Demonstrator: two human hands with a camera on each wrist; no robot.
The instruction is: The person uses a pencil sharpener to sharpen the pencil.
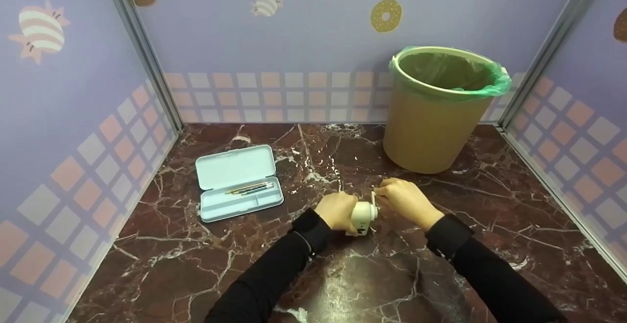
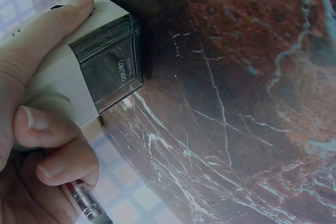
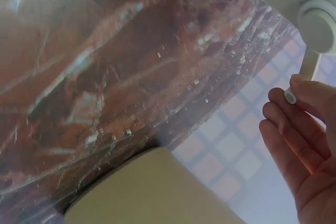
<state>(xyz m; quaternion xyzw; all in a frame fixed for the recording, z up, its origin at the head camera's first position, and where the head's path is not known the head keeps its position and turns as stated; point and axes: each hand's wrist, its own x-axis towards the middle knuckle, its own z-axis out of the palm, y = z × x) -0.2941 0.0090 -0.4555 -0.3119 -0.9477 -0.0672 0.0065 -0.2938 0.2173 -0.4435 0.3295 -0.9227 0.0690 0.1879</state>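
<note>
A cream-white crank pencil sharpener stands on the dark red marbled tabletop. My left hand grips its body, the thumb lying along one face in the left wrist view. A clear shavings drawer shows there, with dark bits inside. Below the curled fingers juts the end of a pencil; its other end is hidden by the hand and the sharpener. On the sharpener's right side, my right hand pinches the knob of the crank handle between thumb and fingers.
An open light-blue pencil case lies to the left with several pencils in it. A tan bin with a green liner stands at the back right. Small pale scraps dot the tabletop behind the hands. Patterned walls enclose three sides.
</note>
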